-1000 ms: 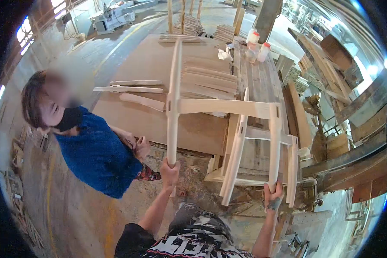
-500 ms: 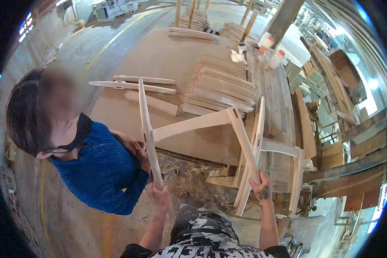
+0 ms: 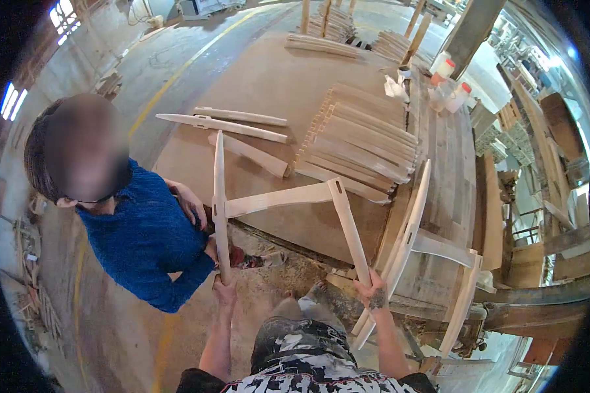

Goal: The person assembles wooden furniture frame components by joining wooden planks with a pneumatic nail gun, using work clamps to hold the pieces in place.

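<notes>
I hold up a pale wooden chair side frame [image 3: 280,199], made of two legs joined by a crossrail. My left hand [image 3: 225,293] is wrapped round the lower end of its longer left leg. My right hand [image 3: 372,288] grips the bottom of the shorter right leg, which has a slot near its top. Beside my right hand, a second similar wooden frame [image 3: 439,247] stands by the wooden bench. A co-worker in a blue sweater [image 3: 154,232] stands at my left, with one hand [image 3: 189,202] behind the longer leg.
Slotted wooden pieces [image 3: 239,126] and a stack of slats [image 3: 360,144] lie on the brown board table [image 3: 242,85]. Bottles with red lids [image 3: 459,97] stand at the far right. Scraps and dust cover the floor [image 3: 275,275] near my feet.
My right hand and the frame have moved left, away from the second frame. The co-worker's head and arms have shifted. My view has turned slightly.
</notes>
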